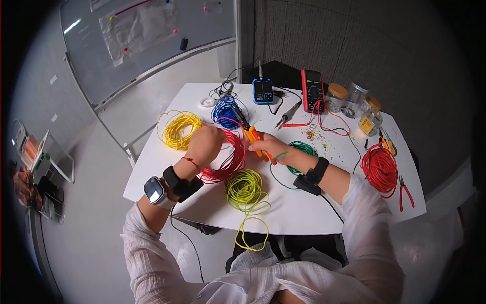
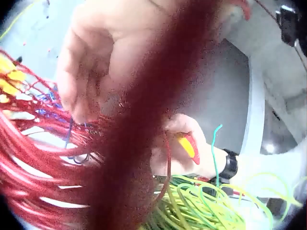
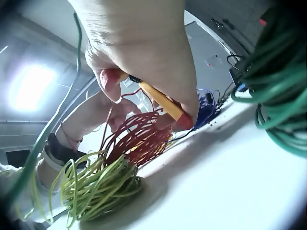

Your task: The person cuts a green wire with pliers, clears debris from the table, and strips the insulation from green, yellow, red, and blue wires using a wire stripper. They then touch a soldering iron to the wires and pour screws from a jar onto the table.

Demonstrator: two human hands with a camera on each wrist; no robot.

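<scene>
Right hand curled tight around orange-handled wire strippers, tip pointing up toward the blue wire coil. Left hand pinching strands of the red wire coil, lying mid-worktop between both wrists. Just below, a yellow-green coil; under the right wrist, a green coil. Farther out, a yellow coil and a multimeter.

No writing can be read: the yellow label on the jar and the whiteboard papers are too blurred.
</scene>
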